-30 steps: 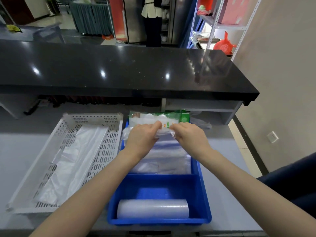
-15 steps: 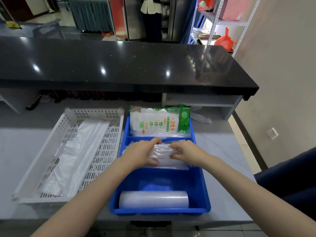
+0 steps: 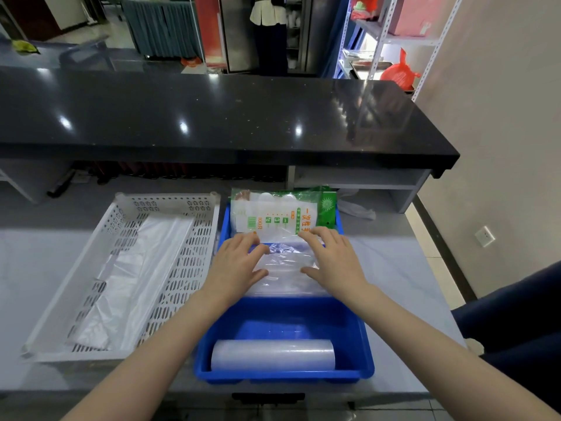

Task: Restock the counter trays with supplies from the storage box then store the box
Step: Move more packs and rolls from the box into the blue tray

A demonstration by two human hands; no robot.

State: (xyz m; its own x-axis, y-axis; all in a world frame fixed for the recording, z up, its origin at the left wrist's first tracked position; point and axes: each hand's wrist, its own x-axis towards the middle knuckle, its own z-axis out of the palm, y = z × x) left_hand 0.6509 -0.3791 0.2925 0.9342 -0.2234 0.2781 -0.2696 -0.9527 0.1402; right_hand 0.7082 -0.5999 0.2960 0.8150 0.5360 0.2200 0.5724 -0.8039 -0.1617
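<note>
Head view, single entry; landmark: blue tray on the grey bench.

- Blue tray: three compartments. Far: printed glove packet, leaning upright. Middle: stack of clear plastic bags. Near: clear film roll, lying crosswise.
- White perforated tray: just left of the blue tray, holding a flat plastic sheet.
- Left hand and right hand: over the middle compartment, fingers spread open and laid flat on the bags, gripping nothing.
- Storage box: not identifiable.

Handling note (judgement): press evenly from both sides, smooth the slippery bags flat below the dividers, and avoid dragging the top layers out.
</note>
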